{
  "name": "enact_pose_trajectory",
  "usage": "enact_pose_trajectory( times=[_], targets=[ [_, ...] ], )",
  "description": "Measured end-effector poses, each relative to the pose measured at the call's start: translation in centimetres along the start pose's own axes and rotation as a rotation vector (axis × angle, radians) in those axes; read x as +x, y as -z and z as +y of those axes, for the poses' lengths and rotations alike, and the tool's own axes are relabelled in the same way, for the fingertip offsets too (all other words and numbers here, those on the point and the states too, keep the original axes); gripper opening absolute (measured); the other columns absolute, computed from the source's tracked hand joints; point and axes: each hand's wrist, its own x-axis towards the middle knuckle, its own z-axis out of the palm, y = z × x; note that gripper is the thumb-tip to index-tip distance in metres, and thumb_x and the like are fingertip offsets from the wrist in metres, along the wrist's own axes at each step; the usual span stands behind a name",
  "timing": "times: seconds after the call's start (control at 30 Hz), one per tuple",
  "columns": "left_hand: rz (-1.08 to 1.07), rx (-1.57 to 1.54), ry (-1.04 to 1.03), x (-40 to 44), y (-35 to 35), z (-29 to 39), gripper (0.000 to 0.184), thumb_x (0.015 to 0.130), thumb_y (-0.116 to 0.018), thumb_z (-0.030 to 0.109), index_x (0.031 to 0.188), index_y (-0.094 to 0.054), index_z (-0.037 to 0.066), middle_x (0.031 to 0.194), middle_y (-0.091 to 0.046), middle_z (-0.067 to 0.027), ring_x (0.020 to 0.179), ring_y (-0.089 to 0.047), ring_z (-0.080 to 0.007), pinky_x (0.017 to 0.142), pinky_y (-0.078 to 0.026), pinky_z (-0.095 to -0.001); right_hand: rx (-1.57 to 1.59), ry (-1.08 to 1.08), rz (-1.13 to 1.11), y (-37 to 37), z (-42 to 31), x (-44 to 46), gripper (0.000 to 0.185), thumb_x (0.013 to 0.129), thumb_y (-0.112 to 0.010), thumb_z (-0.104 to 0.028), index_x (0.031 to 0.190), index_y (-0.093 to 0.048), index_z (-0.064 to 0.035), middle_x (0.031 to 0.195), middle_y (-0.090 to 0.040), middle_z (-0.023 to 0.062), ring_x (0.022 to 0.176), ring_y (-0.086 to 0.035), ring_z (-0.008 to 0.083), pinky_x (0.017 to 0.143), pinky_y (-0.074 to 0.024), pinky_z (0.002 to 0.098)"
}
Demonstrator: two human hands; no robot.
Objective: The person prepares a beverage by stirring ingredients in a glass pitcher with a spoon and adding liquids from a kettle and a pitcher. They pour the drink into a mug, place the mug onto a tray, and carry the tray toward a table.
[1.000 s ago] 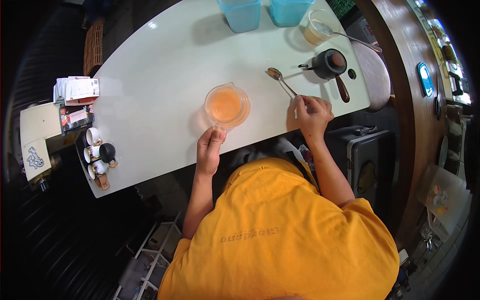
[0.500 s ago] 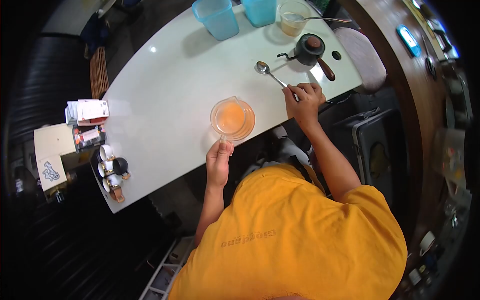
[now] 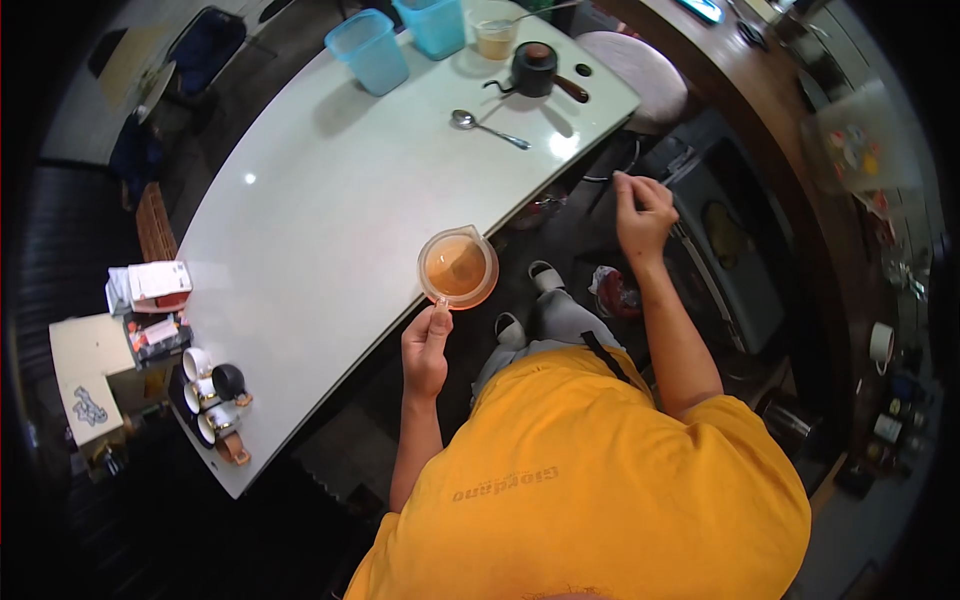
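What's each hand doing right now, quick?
Left hand: closed on the handle of the glass jug of orange liquid.
Right hand: fingers curled, off the table; can't tell if it holds anything.

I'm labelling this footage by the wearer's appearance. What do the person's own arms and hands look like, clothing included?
The left hand and right hand are ungloved, the wrists without visible watch or band. Short, plain orange-yellow fabric sleeves leave the forearms uncovered. Any rings are too small to tell.
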Motion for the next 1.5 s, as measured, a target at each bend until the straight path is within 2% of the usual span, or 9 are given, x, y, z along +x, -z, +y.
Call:
enact_pose_trajectory(
  times=[0.2,0.4,0.53,0.63,0.7,0.87,1.17,1.3,1.5],
  targets=[
    [-0.160,-0.012,0.076,1.0,-2.0,2.2,0.030,0.100,-0.050,0.023,0.077,-0.052,0.003,0.073,-0.041,0.0051,0.069,-0.035,-0.0050,0.063,-0.030,-0.0208,-0.054,-0.285,0.364,10.3,5.5,4.0,0.021,0.085,-0.070,-0.028,0.089,-0.072,-0.0082,0.086,-0.069,0.0059,0.079,-0.063,0.0178,0.075,-0.0489,0.0316],
    [-0.273,-0.031,0.060,3.1,-7.8,3.5,0.036,0.100,-0.048,0.028,0.073,-0.049,0.005,0.071,-0.041,0.0018,0.070,-0.036,-0.0107,0.067,-0.031,-0.0260,-0.026,-0.155,0.745,22.1,10.4,11.8,0.028,0.085,-0.070,-0.029,0.099,-0.070,-0.0044,0.087,-0.066,0.0027,0.076,-0.057,0.0105,0.071,-0.0461,0.0255],
    [-0.318,-0.079,0.045,4.6,-12.8,3.3,0.040,0.101,-0.046,0.030,0.068,-0.043,0.008,0.067,-0.036,0.0009,0.069,-0.034,-0.0137,0.069,-0.032,-0.0292,-0.135,-0.057,0.954,29.0,16.0,17.6,0.044,0.085,-0.070,-0.032,0.102,-0.059,0.0067,0.089,-0.064,0.0105,0.081,-0.059,0.0138,0.072,-0.0465,0.0274],
    [-0.298,-0.064,0.020,5.4,-16.9,3.4,0.041,0.101,-0.045,0.030,0.066,-0.040,0.009,0.065,-0.033,0.0016,0.068,-0.033,-0.0139,0.068,-0.032,-0.0289,0.091,-0.103,0.724,32.4,18.2,21.1,0.032,0.090,-0.064,-0.021,0.097,-0.060,0.0098,0.091,-0.067,0.0122,0.080,-0.062,0.0147,0.077,-0.0478,0.0258],
    [-0.297,-0.050,-0.012,5.7,-19.3,3.5,0.041,0.101,-0.046,0.031,0.066,-0.040,0.009,0.064,-0.031,0.0019,0.069,-0.034,-0.0143,0.068,-0.032,-0.0289,0.106,-0.071,0.662,33.1,24.1,23.3,0.042,0.092,-0.061,-0.028,0.105,-0.053,0.0111,0.091,-0.066,0.0148,0.084,-0.061,0.0177,0.081,-0.0471,0.0291],
    [-0.240,-0.039,-0.026,6.0,-23.9,3.4,0.042,0.101,-0.045,0.031,0.065,-0.039,0.010,0.063,-0.031,0.0018,0.068,-0.034,-0.0148,0.068,-0.032,-0.0287,0.182,-0.134,0.511,33.1,22.2,25.8,0.051,0.096,-0.049,-0.042,0.113,-0.053,0.0059,0.086,-0.063,0.0083,0.083,-0.060,0.0177,0.079,-0.0468,0.0302],
    [-0.122,-0.072,-0.066,4.5,-25.9,2.3,0.041,0.101,-0.045,0.030,0.066,-0.041,0.009,0.065,-0.035,0.0012,0.068,-0.035,-0.0136,0.067,-0.033,-0.0280,0.167,-0.412,0.767,32.0,18.1,26.4,0.059,0.095,-0.046,-0.051,0.094,-0.064,0.0046,0.079,-0.063,0.0091,0.073,-0.057,0.0198,0.070,-0.0450,0.0342],
    [-0.106,-0.091,-0.074,3.7,-24.3,2.8,0.040,0.101,-0.046,0.030,0.068,-0.044,0.007,0.067,-0.038,0.0007,0.065,-0.035,-0.0122,0.067,-0.033,-0.0273,0.167,-0.313,0.782,31.6,18.1,26.8,0.066,0.095,-0.043,-0.055,0.071,-0.055,0.0055,0.063,-0.056,0.0072,0.063,-0.051,0.0215,0.063,-0.0421,0.0373],
    [-0.017,-0.066,-0.123,2.6,-20.6,3.4,0.038,0.100,-0.049,0.029,0.071,-0.049,0.005,0.069,-0.043,0.0030,0.067,-0.036,-0.0068,0.062,-0.030,-0.0234,0.084,-0.233,0.751,31.4,14.9,26.6,0.069,0.093,-0.046,-0.059,0.071,-0.058,0.0053,0.061,-0.055,0.0062,0.062,-0.050,0.0196,0.063,-0.0419,0.0359]
  ],
)
